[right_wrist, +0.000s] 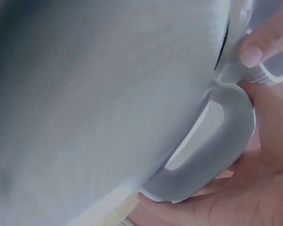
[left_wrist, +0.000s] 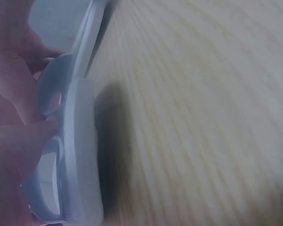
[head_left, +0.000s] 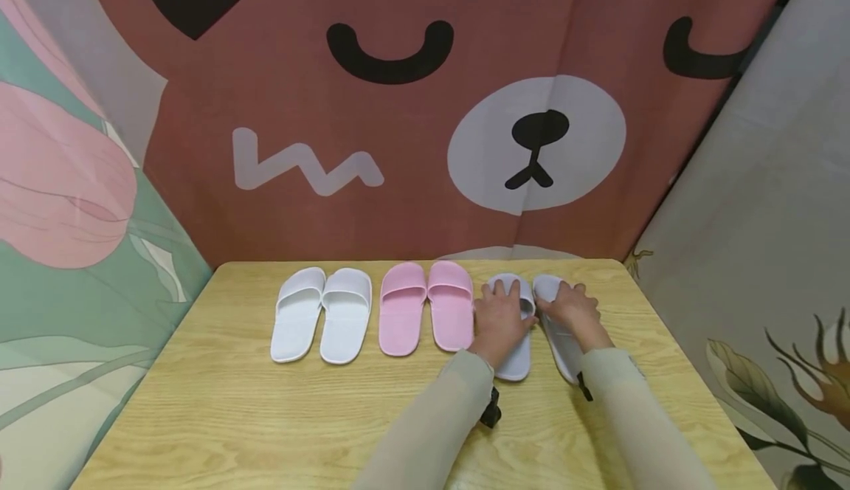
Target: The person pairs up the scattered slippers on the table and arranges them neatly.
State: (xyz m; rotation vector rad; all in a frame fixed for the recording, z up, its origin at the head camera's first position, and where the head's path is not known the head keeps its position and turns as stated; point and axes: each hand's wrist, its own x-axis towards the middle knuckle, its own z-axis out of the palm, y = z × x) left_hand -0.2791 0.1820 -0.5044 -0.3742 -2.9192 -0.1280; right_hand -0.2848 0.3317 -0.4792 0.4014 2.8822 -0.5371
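Two light grey slippers lie side by side at the right of the head view. Over the strap of the left grey slipper (head_left: 516, 361) is my left hand (head_left: 499, 320), fingers spread across it and thumb at its inner edge. My right hand (head_left: 576, 309) grips the right grey slipper (head_left: 561, 346) around its strap; this slipper slants, its heel toward the right sleeve. In the right wrist view, fingers curve round the outside of the grey strap (right_wrist: 212, 146). The left wrist view shows the sole edge (left_wrist: 82, 155) side-on, with a shadow beneath it.
A pair of pink slippers (head_left: 402, 320) lies just left of my left hand. Farther left is a white pair (head_left: 345, 328). All stand near the back edge of the wooden table (head_left: 265, 423), before a bear-print curtain (head_left: 412, 224). Patterned curtains hang at both sides.
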